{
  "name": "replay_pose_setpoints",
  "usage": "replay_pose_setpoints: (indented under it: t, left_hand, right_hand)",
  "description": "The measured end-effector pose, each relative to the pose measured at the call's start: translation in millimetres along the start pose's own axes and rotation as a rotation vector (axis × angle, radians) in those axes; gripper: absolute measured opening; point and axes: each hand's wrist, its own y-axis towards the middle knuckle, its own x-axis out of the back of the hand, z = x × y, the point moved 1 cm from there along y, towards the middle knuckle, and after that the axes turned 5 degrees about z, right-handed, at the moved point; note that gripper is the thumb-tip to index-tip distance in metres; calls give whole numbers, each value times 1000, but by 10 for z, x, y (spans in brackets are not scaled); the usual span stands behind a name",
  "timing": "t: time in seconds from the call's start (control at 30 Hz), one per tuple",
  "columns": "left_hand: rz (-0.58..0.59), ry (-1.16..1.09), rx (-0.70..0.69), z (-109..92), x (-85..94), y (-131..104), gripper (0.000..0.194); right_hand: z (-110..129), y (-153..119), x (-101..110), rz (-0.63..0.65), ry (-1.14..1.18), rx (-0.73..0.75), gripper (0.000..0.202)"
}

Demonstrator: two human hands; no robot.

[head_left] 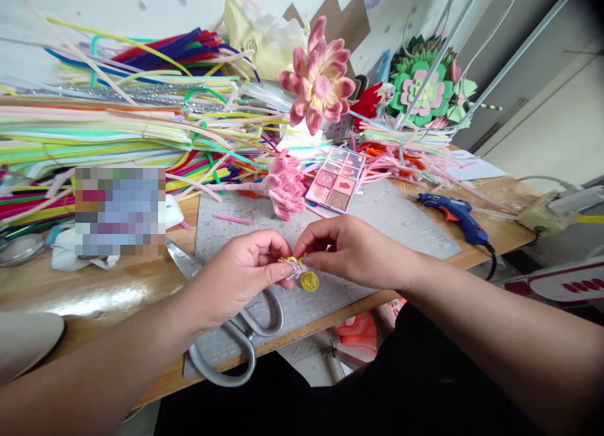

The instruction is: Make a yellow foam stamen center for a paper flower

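Observation:
Between my two hands is a small bunch of white and yellow pieces [297, 267], perhaps flower stamens. My left hand [252, 263] pinches its white part between thumb and fingers. My right hand [349, 250] pinches at the yellow tips, its fingers closed. Just below them a round yellow disc [310, 281] shows over the grey cutting mat [325, 323]; whether it is joined to the bunch I cannot tell. Grey-handled scissors [236, 354] lie partly under my left forearm. A pink flower [285, 187] on a stem lies beyond my hands, beside a makeup palette [336, 179].
A blue glue gun [455, 216] lies at the right near a power strip [542, 216]. Piles of coloured pipe cleaners [94, 131] cover the back left. A larger pink flower [321, 80] stands behind. The table's front edge runs close to my lap.

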Motion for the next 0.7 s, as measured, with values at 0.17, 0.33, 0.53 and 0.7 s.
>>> replay_pose_setpoints:
  t: [0.17, 0.33, 0.53, 0.7]
  left_hand:
    - [-40, 275, -38, 24, -28, 37, 3]
    - [-5, 620, -137, -9, -64, 64, 12]
    - [24, 721, -233, 5, -83, 80, 19]
    - [-22, 845, -234, 41, -110, 54, 13]
  right_hand:
    - [-92, -41, 32, 11, -41, -28, 12]
    - [-184, -93, 35, 3, -182, -34, 15]
    - [-261, -135, 17, 1, -221, -18, 15]
    - [-313, -161, -19, -28, -259, 28, 17]
